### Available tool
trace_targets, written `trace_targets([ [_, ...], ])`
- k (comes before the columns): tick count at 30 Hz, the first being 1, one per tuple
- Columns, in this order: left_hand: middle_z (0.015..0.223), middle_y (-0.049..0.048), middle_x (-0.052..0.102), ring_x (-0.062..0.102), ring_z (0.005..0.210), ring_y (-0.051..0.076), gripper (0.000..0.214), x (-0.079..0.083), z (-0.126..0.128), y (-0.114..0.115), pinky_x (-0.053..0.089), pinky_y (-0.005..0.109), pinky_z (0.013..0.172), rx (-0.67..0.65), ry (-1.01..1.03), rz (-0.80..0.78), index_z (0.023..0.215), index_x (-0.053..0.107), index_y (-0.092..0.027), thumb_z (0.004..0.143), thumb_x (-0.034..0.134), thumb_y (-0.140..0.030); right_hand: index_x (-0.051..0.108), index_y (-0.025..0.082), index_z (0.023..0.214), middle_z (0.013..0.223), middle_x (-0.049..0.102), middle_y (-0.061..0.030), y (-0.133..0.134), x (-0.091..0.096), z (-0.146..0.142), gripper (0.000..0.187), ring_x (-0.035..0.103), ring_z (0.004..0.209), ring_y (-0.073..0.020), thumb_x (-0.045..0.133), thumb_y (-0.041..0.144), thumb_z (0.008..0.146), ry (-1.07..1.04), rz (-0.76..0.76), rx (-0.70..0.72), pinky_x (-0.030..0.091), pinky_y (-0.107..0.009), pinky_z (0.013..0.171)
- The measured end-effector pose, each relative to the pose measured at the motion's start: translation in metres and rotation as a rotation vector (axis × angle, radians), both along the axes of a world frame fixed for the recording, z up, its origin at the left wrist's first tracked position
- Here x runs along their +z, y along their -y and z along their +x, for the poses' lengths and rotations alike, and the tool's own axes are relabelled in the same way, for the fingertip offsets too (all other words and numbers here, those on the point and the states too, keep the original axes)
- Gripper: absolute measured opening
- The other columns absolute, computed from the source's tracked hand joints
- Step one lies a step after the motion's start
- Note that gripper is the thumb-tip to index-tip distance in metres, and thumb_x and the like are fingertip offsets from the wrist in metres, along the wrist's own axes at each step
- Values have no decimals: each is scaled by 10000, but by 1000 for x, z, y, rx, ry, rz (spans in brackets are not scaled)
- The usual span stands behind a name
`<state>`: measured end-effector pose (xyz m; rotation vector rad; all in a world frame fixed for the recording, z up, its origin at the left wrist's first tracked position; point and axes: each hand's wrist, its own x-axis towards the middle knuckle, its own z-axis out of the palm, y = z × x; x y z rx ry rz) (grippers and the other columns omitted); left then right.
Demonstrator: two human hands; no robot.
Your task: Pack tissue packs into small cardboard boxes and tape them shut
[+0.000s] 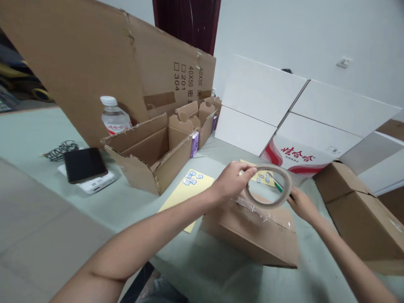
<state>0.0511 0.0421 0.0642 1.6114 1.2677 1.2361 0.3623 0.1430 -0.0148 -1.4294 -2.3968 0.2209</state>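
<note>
Above cardboard box (252, 240), left hand (232, 183) pinching tape roll (264, 204), right hand (301, 205) beside

Open carton (148, 158) on the counter (31, 134); bottle (114, 115) behind it. Phone (85, 165) on a power bank (101, 183), left of carton. Card (186, 198) before carton. Taped box (252, 237) right of card; second box (356, 214) further right; flat cartons (284, 105) behind.
</note>
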Motion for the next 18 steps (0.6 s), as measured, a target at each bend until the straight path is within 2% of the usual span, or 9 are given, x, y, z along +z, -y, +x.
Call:
trace_targets([
  [3, 743, 40, 686, 616, 785, 200, 262, 3, 2, -27, 465, 296, 764, -37, -59, -48, 767, 732, -121, 836, 551, -298, 664, 174, 855, 754, 653, -55, -4, -33, -7, 395, 632, 720, -202, 533, 547, 876, -57, -52, -57, 514, -376, 723],
  [5, 628, 21, 637, 592, 704, 188, 278, -1, 5, -42, 455, 286, 708, -35, -88, -68, 673, 717, -117, 814, 560, -298, 664, 172, 823, 742, 658, -56, -5, -32, -14, 468, 640, 734, -213, 548, 625, 839, -131, -58, -73, 519, -400, 745],
  [7, 590, 15, 611, 584, 695, 185, 304, -6, 9, -51, 449, 279, 698, -32, -96, -78, 635, 709, -114, 809, 563, -316, 682, 178, 890, 831, 694, -111, -2, -14, -24, 576, 662, 824, -272, 435, 697, 853, -232, -50, -75, 525, -442, 776],
  [9, 622, 19, 631, 599, 733, 189, 303, -9, 14, -57, 456, 271, 711, -46, -82, -87, 667, 722, -108, 808, 575, -331, 642, 190, 1131, 952, 712, -132, 7, 12, -38, 685, 673, 878, -285, 243, 699, 907, -336, -73, -32, 542, -436, 766],
  [10, 656, 24, 652, 612, 759, 193, 294, -9, 16, -59, 464, 266, 721, -65, -68, -92, 701, 733, -104, 805, 589, -338, 577, 203, 1255, 966, 714, -116, 12, 24, -47, 679, 678, 860, -267, 225, 679, 923, -400, -115, 0, 551, -412, 739],
  [12, 757, 35, 703, 642, 822, 200, 298, -8, 13, -57, 487, 259, 753, -114, -27, -97, 802, 752, -101, 811, 608, -362, 511, 229, 1335, 844, 704, -57, 23, 42, -65, 617, 661, 727, -218, 399, 651, 899, -542, -208, 18, 540, -336, 633],
  [14, 931, 56, 738, 663, 926, 203, 353, -9, 0, -48, 503, 257, 818, -145, 24, -85, 980, 742, -110, 855, 577, -396, 586, 226, 1215, 654, 625, 7, 28, 48, -77, 553, 582, 567, -168, 627, 578, 790, -659, -252, -47, 472, -270, 512],
  [15, 1053, 68, 732, 659, 1002, 200, 387, -11, -11, -40, 501, 257, 866, -141, 49, -75, 1097, 709, -123, 884, 545, -402, 623, 218, 1107, 586, 576, 28, 29, 46, -78, 493, 537, 511, -150, 672, 548, 744, -690, -243, -98, 431, -252, 465],
  [18, 1320, 107, 633, 604, 1184, 175, 436, -34, -51, -7, 461, 268, 993, -50, 100, -72, 1328, 558, -150, 948, 444, -331, 613, 213, 777, 491, 523, 19, 23, 30, -69, 351, 471, 403, -144, 641, 548, 678, -664, -176, -220, 349, -253, 358],
])
